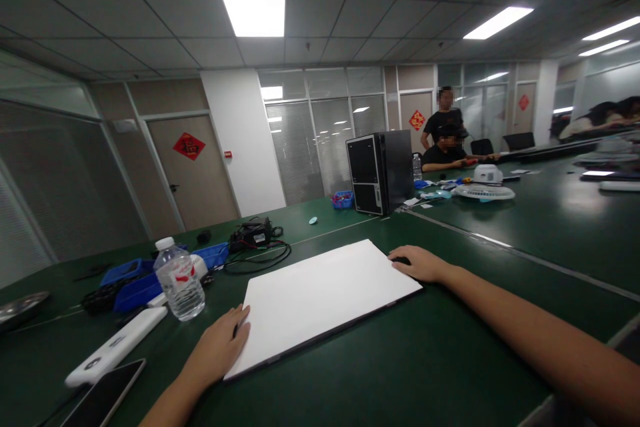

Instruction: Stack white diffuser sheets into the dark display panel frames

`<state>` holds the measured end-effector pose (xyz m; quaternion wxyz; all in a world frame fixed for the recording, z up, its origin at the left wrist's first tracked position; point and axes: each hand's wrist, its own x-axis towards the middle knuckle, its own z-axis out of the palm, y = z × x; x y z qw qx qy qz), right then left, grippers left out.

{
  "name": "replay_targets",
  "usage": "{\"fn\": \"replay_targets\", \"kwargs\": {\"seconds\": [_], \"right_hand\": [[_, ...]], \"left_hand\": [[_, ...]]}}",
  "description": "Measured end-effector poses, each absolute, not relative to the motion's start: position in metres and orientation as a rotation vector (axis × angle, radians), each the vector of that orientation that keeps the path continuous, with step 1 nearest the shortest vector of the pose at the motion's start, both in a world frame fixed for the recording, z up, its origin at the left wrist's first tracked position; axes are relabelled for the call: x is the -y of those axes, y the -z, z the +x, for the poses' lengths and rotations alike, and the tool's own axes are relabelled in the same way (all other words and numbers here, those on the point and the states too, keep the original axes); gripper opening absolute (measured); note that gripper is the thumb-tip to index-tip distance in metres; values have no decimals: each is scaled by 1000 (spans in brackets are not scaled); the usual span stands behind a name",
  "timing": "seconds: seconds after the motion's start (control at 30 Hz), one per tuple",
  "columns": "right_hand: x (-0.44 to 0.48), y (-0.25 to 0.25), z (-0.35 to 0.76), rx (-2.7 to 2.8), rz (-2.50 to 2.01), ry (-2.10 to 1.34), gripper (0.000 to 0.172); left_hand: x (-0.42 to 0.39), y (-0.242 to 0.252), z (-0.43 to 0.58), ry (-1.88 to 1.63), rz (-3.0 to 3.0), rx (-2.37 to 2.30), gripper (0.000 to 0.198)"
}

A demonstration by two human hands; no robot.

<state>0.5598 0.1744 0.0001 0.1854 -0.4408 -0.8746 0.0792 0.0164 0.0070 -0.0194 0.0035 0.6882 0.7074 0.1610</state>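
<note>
Office, probably a large meeting room. A long green table (450, 360) carries a computer tower (380, 172). Behind the tower run glazed partitions with lowered blinds (320, 140); to its left stands a plain door (193, 170); to its right, what appear to be office chairs (519, 141). Above the tower hangs a grid ceiling with panel lights (253, 11).

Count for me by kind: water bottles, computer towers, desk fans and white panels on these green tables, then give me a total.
Water bottles: 2
Computer tower: 1
Desk fan: 1
White panel: 1
Total: 5
</note>
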Motion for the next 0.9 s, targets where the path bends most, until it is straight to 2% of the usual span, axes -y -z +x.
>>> {"fn": "replay_targets", "kwargs": {"seconds": [0.9], "right_hand": [[-176,0,561,2445,-1236,-292,50]], "left_hand": [[-6,17,18,-466,2149,-2212,62]]}}
